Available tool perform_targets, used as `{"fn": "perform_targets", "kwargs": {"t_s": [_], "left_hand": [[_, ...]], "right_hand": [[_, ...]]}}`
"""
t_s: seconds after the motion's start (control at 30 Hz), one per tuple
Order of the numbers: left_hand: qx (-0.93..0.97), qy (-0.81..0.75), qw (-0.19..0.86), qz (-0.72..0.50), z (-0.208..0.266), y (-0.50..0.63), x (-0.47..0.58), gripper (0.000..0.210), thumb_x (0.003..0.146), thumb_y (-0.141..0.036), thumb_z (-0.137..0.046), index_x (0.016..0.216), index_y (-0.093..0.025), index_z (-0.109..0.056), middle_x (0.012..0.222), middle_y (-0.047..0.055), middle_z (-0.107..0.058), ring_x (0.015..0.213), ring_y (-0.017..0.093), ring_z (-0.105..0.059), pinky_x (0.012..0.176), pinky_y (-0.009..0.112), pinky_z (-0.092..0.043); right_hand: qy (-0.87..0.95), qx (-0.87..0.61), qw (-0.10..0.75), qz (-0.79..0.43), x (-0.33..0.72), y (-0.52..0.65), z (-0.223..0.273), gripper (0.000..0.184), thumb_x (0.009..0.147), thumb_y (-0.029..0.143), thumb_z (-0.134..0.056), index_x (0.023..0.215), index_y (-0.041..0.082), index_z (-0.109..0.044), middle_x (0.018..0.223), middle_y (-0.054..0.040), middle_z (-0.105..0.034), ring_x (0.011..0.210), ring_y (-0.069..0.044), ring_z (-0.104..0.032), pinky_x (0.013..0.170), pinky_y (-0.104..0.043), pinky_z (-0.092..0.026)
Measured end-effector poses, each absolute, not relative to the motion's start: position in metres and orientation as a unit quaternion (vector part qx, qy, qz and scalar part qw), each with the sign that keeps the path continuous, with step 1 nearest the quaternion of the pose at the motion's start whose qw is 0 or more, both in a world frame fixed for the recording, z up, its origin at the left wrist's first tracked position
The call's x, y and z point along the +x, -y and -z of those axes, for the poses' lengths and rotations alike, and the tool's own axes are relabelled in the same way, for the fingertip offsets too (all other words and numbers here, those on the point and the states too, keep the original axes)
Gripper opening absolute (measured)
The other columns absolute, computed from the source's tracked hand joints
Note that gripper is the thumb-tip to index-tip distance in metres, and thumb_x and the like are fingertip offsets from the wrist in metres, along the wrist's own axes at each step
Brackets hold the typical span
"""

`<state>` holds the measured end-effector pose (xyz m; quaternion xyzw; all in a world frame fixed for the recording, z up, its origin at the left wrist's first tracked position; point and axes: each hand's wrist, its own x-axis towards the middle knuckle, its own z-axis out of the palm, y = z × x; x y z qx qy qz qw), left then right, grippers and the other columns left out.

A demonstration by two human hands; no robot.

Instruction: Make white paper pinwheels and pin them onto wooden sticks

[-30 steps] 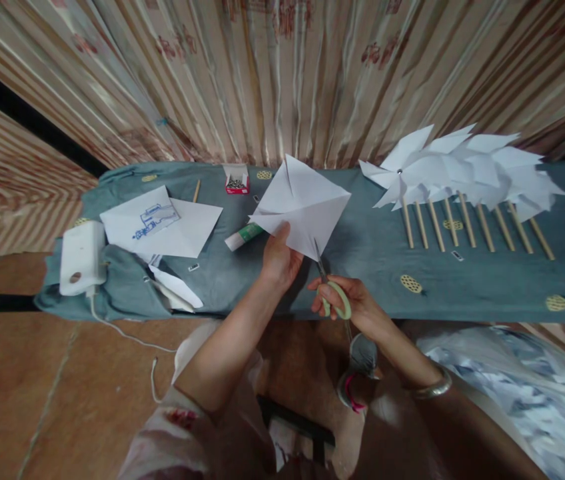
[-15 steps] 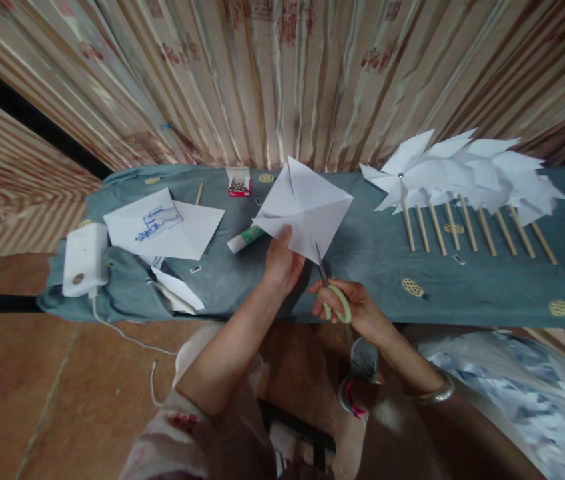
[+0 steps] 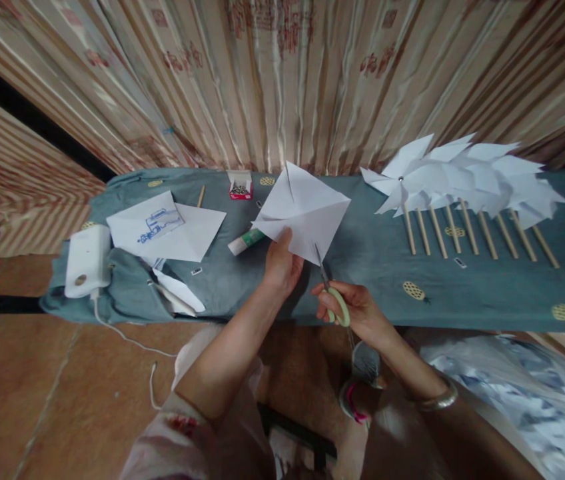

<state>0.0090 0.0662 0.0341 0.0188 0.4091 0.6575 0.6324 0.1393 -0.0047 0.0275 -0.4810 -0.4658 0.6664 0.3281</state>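
Scissors with pale green looped handles and metal blades (image 3: 324,274) sit in the right hand (image 3: 355,310), fingers curled around the loops, tips over the near corner of a slit, creased white paper square (image 3: 312,213). The left hand (image 3: 284,263) pinches that square over the grey-green cloth-covered worktop (image 3: 372,273), thumb on top, other fingers partly hidden. The square hides one end of a white-and-green tube (image 3: 245,241) at its left; overlapping white paper pinwheels (image 3: 442,177) lie right of it.
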Motion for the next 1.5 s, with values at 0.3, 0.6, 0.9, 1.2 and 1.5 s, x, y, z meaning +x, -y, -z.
{"fn": "perform_targets", "kwargs": {"t_s": [0.3, 0.6, 0.9, 1.2, 1.5], "left_hand": [[0.073, -0.388, 0.631, -0.668, -0.028, -0.066, 0.009, 0.022, 0.084, -0.007, -0.055, 0.102, -0.013, -0.067, 0.093, 0.005, -0.074, 0.092, 0.016, -0.069, 0.096, 0.03, -0.048], [0.154, -0.399, 0.627, -0.651, -0.021, -0.063, 0.01, 0.031, 0.058, 0.001, -0.064, 0.083, -0.016, -0.069, 0.069, -0.003, -0.07, 0.068, 0.013, -0.065, 0.083, 0.028, -0.047], [0.179, -0.395, 0.648, -0.626, -0.02, -0.055, 0.014, 0.019, 0.049, -0.011, -0.076, 0.065, -0.016, -0.065, 0.073, 0.0, -0.071, 0.07, 0.015, -0.063, 0.083, 0.031, -0.047], [0.187, -0.401, 0.645, -0.623, -0.02, -0.057, 0.013, 0.024, 0.048, -0.014, -0.078, 0.07, -0.016, -0.067, 0.071, 0.0, -0.07, 0.072, 0.016, -0.064, 0.082, 0.032, -0.047], [0.204, -0.406, 0.659, -0.6, -0.016, -0.052, 0.015, 0.022, 0.049, -0.018, -0.081, 0.067, -0.015, -0.069, 0.073, 0.001, -0.072, 0.07, 0.015, -0.063, 0.079, 0.03, -0.047]], "right_hand": [[0.438, -0.49, 0.33, -0.678, 0.14, 0.003, -0.025, 0.044, 0.061, 0.06, -0.078, 0.073, 0.019, -0.068, 0.052, 0.0023, -0.06, 0.047, -0.009, -0.055, 0.045, -0.022, -0.045], [0.429, -0.499, 0.318, -0.682, 0.142, 0.002, -0.027, 0.044, 0.057, 0.058, -0.081, 0.07, 0.018, -0.066, 0.054, 0.0018, -0.061, 0.049, -0.01, -0.056, 0.048, -0.022, -0.046], [0.445, -0.492, 0.322, -0.676, 0.148, -0.002, -0.03, 0.04, 0.058, 0.054, -0.082, 0.071, 0.019, -0.067, 0.057, 0.0024, -0.061, 0.05, -0.01, -0.056, 0.048, -0.021, -0.045], [0.396, -0.508, 0.326, -0.691, 0.147, -0.002, -0.028, 0.041, 0.05, 0.049, -0.087, 0.069, 0.019, -0.067, 0.051, 0.0037, -0.061, 0.046, -0.008, -0.054, 0.046, -0.02, -0.044], [0.437, -0.506, 0.321, -0.671, 0.152, -0.004, -0.033, 0.042, 0.055, 0.053, -0.083, 0.071, 0.018, -0.066, 0.053, 0.0022, -0.063, 0.047, -0.009, -0.054, 0.047, -0.02, -0.044]]}}
